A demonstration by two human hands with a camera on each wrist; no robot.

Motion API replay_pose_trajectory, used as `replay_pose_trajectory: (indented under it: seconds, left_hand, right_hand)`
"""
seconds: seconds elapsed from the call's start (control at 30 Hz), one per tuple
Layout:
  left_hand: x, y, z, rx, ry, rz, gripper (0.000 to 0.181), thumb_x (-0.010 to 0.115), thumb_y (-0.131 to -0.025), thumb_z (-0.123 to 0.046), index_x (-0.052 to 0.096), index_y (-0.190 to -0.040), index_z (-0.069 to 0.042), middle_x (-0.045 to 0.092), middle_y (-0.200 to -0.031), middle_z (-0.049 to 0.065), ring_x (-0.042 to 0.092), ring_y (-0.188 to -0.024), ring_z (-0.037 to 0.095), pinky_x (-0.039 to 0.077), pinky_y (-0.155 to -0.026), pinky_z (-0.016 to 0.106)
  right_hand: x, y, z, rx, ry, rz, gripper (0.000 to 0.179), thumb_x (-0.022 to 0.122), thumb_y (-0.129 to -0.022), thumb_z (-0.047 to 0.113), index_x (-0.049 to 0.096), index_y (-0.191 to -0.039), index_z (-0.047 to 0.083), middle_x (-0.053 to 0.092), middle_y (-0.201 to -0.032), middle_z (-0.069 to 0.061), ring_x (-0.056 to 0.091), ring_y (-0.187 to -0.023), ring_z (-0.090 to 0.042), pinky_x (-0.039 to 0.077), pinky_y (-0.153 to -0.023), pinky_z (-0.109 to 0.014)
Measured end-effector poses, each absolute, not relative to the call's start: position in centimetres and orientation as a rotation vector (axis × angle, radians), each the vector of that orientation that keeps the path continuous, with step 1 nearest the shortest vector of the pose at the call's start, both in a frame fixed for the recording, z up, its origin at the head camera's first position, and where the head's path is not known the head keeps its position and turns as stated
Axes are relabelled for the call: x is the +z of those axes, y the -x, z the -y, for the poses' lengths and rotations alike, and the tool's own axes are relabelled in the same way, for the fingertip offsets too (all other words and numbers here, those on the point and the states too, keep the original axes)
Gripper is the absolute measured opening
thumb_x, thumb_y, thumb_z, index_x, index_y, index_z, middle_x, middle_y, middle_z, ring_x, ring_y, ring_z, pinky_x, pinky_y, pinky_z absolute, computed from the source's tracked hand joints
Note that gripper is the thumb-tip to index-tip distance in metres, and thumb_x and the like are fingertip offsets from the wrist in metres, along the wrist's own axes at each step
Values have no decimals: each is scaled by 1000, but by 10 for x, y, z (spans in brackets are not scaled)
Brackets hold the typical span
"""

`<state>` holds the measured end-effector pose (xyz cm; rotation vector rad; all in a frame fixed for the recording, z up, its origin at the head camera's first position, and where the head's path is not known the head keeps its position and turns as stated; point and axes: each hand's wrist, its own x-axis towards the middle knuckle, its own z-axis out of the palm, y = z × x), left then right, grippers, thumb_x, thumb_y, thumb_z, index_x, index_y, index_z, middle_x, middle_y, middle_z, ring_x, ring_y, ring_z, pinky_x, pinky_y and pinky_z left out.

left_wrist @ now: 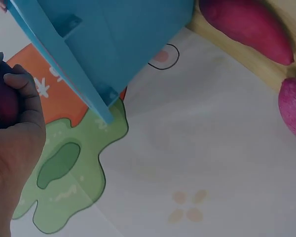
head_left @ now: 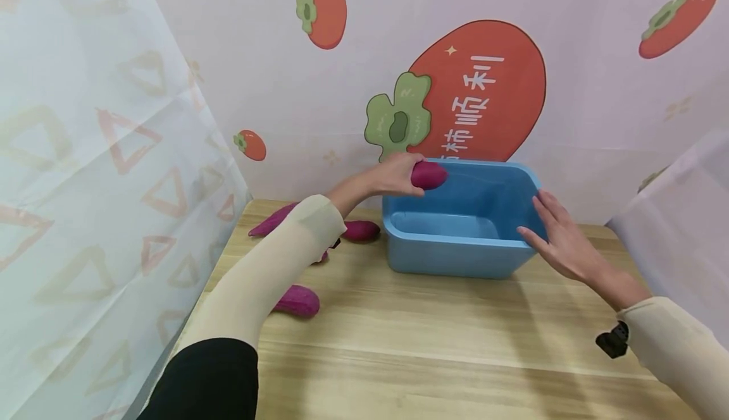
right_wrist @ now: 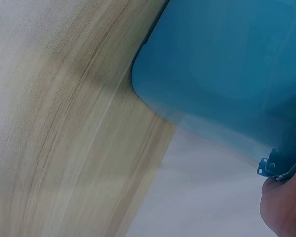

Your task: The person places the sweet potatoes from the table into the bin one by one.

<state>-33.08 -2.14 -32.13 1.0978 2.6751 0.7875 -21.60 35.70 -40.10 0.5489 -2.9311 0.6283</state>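
My left hand [head_left: 398,175] grips a purple sweet potato [head_left: 429,175] above the left end of a blue plastic bin [head_left: 450,257]. In the left wrist view, curled fingers wrap round the same sweet potato [left_wrist: 2,101], beside the bin's rim [left_wrist: 74,74]. My right hand [head_left: 560,243] rests against the bin's right end, its fingers fairly straight along the rim and the thumb apart at the front corner. The right wrist view shows only part of that hand [right_wrist: 283,207], beside the bin's outer wall [right_wrist: 212,64]. The bin's visible floor is bare.
More sweet potatoes lie on the wooden table [head_left: 398,344] left of the bin: one near its side [head_left: 361,231], one farther left [head_left: 272,221], one nearer the front [head_left: 299,301]; my left sleeve [head_left: 267,262] partly covers them. A printed cloth [head_left: 285,91] hangs behind.
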Motion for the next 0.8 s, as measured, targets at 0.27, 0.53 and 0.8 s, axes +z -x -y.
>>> replay_pose_trajectory:
  seconds: [0.27, 0.53, 0.8]
  left_hand:
    - [-322, 332, 4, 793, -1156, -2615, 61, 86, -85, -24, 59, -135, 1, 69, -122, 12, 65, -104, 22, 56, -84, 27]
    - [-325, 332, -8, 777, -1185, -2607, 63, 86, -86, -24, 58, -137, 0, 68, -126, 11, 63, -109, 22, 56, -86, 26]
    - [-329, 333, -14, 742, -1215, -2617, 65, 88, -85, -23, 57, -138, -1, 67, -129, 12, 61, -115, 23, 54, -90, 27]
  right_hand:
    - [-401, 217, -358, 616, -551, 2924, 83, 54, -108, 40, 15, -166, -6, 6, -174, -28, 4, -160, -51, 16, -117, -80]
    - [-402, 219, -358, 633, -563, 2915, 82, 53, -109, 38, 17, -165, -8, 7, -174, -30, 4, -160, -51, 13, -119, -79]
    - [-401, 218, -357, 634, -557, 2921, 82, 53, -109, 39, 16, -165, -8, 6, -174, -30, 4, -160, -51, 13, -118, -79]
